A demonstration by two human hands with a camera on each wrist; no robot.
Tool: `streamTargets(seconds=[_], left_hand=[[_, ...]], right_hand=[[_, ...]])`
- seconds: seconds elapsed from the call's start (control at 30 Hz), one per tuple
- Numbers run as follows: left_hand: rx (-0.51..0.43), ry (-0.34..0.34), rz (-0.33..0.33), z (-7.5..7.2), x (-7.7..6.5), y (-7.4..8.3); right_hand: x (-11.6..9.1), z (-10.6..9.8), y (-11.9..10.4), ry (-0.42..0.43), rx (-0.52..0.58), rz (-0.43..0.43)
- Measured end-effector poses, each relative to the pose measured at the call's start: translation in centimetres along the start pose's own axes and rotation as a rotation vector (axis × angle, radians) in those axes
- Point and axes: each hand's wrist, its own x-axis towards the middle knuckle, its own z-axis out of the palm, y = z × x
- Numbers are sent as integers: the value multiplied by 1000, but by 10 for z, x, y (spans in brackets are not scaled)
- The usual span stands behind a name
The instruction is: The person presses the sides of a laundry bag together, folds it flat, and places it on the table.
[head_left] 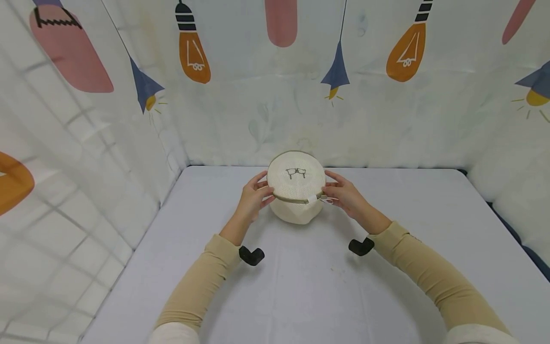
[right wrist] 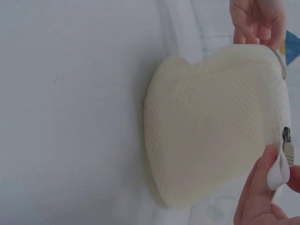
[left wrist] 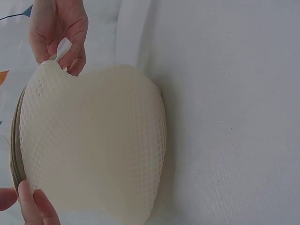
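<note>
A cream mesh laundry bag [head_left: 296,184] stands on the table at the far middle, its round lid facing up and toward me with a small line drawing on it. My left hand [head_left: 252,197] pinches the lid's rim on the left side. Opposite it, my right hand [head_left: 347,195] pinches the rim near the zipper pull [right wrist: 288,151] and a white fabric loop [right wrist: 279,173]. The brown zipper [left wrist: 18,140] runs round the lid's edge. In both wrist views the mesh side bulges, with a dent along its upper outline.
The bag rests on a white-covered table [head_left: 301,277]. Behind it hangs a pale curtain [head_left: 258,110] printed with lamps and bulbs, and more fabric closes off the left and right sides. A black wrist mount [head_left: 251,256] sits at the left cuff, another at the right.
</note>
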Motion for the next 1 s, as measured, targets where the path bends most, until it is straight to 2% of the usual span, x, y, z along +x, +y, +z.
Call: streamTargets(seconds=[0.5,1.0], left_hand=[[15,2,-2,-3,6,-9],[27,15,-24,-4,6,-16]], right_hand=[[6,1,8,1,-8,33],[8,2,14,11,-27,61]])
